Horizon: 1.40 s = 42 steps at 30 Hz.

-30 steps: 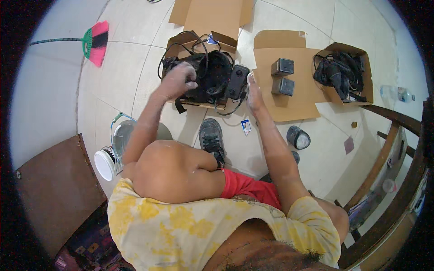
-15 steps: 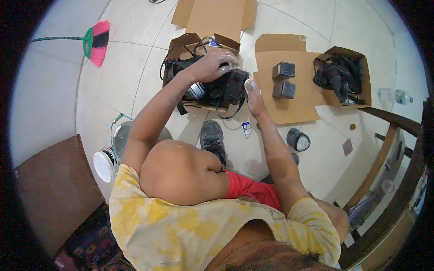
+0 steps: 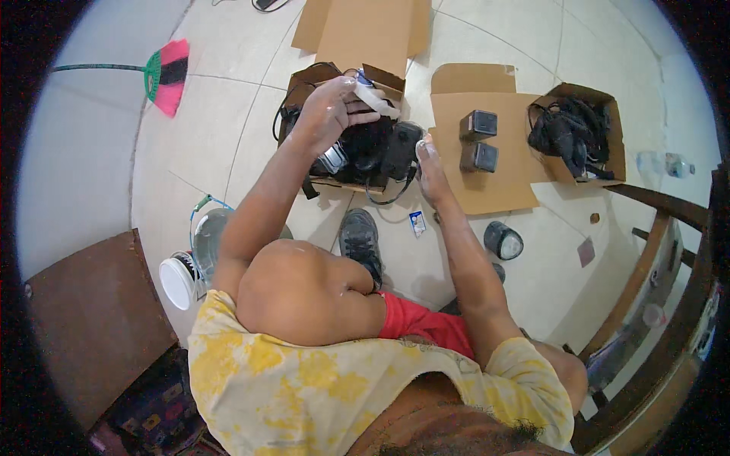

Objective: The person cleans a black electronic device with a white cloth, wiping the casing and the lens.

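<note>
Above the open cardboard box (image 3: 391, 82), my left hand (image 3: 327, 114) is raised with its fingers bent around one end of a whitish strip (image 3: 376, 99); what the strip is made of I cannot tell. My right hand (image 3: 433, 176) grips the right side of a black boxy device (image 3: 403, 150), its thumb marked with white. A black cable (image 3: 395, 199) loops below the device. Inside the box, under my hands, lie black gear and cables, partly hidden by my left hand and wrist.
Two dark square blocks (image 3: 479, 124) stand on flattened cardboard (image 3: 502, 197). Farther right is a box of black gear (image 3: 574, 133). A dark round container (image 3: 503, 240) and small blue-white packet (image 3: 417, 223) lie nearer. Buckets (image 3: 179, 283) stand left, a broom (image 3: 167, 77) beyond.
My left hand has moved left, away from the black device, and the whitish strip now shows at its fingers. My right hand stays on the device.
</note>
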Motion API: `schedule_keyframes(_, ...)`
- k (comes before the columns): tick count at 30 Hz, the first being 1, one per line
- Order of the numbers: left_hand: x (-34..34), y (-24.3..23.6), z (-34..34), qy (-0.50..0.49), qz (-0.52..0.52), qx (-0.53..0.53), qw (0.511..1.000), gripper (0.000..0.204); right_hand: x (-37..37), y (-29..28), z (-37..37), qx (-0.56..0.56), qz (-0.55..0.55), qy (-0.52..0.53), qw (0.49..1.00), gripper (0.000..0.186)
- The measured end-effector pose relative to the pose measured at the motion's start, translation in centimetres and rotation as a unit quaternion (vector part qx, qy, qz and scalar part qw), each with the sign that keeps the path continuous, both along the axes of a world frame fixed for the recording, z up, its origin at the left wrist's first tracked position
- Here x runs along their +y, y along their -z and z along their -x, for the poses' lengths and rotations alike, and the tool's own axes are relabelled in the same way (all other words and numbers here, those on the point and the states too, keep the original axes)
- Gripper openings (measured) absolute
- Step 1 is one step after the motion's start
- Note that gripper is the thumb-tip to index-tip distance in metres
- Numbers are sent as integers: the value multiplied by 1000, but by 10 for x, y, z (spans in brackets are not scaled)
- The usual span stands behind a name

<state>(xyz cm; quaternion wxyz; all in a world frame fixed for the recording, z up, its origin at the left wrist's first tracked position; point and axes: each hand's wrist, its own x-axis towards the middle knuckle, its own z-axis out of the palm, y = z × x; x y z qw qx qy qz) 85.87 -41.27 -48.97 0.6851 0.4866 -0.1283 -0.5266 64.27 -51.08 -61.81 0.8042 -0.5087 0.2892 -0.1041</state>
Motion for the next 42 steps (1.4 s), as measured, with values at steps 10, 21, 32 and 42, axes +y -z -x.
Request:
schedule_keyframes(10,13,-3,35,-45,-54,25,997,18,-10,-66,3,-82,170,9,982,44)
schedule_keyframes(21,-5,4,55,-30,-96,-139,985,15,1,-57,-9,-102,30,14,994,30)
schedule_keyframes(32,9,-3,70,74,-54,-582,808,19,-2,-32,-1,-71,40,-3,997,24)
schedule_keyframes(42,14,20,68,31,11,-644,765,19,-3,-47,2,-87,-102,-46,990,43)
